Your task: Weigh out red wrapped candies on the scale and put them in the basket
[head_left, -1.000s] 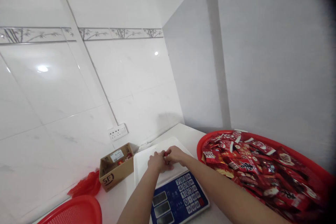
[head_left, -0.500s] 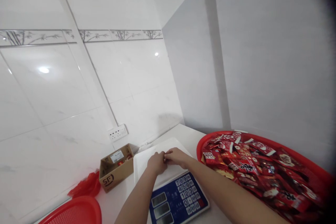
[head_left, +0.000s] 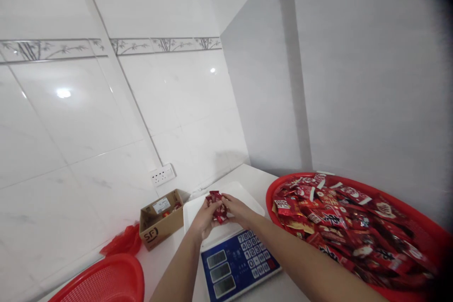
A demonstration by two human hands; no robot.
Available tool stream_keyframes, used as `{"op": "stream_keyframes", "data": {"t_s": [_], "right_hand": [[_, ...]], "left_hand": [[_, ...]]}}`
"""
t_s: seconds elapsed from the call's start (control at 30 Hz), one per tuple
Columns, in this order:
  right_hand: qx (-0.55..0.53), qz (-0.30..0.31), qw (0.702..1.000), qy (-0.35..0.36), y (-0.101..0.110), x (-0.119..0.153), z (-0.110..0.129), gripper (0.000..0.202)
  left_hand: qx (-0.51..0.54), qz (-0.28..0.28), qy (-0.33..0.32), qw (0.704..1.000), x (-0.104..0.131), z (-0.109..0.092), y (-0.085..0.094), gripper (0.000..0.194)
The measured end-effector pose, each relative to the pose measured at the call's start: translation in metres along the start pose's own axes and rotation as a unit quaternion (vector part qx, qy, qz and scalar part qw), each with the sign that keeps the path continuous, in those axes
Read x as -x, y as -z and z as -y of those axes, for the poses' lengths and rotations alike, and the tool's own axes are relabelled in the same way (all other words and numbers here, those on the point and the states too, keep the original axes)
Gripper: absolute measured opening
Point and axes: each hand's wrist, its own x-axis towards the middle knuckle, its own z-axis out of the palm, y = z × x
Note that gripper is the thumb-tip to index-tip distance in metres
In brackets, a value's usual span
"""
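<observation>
Both forearms angle inward, meeting over the white pan of the scale. Left hand curled, thumb laid across the red packaging; right hand closed on its other side, fingers bent inward. Packaging gripped between them above the scale's pan; one packet or several, cannot tell. Red basket of packets right of scale; carton left.

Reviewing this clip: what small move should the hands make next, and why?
Probably lower the glossy red wrapped bundle onto the flat white plate of the blue-panelled scale. The left hand and right hand both hold it over that plate, and bare white surface shows around them, so setting it down there looks the shortest move.
</observation>
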Motion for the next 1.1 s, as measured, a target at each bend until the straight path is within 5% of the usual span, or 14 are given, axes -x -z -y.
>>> {"op": "stream_keyframes", "data": {"t_s": [0.2,0.6,0.87,1.1], "right_hand": [[-0.002,-0.025,0.999,0.026,-0.012,0.009,0.003,0.032],[0.002,-0.037,0.999,0.02,-0.009,0.033,0.008,0.036],[0.0,-0.065,0.995,0.073,0.011,0.079,0.002,0.05],[0.024,-0.102,0.993,0.058,0.05,0.14,-0.006,0.059]], "left_hand": [[0.255,-0.007,0.046,0.966,0.007,0.006,-0.011,0.043],[0.185,-0.033,0.028,0.982,0.025,-0.007,-0.004,0.04],[0.05,-0.086,-0.017,0.995,0.07,-0.047,0.047,0.032],[0.099,-0.181,0.051,0.977,0.146,-0.068,0.097,0.034]]}}
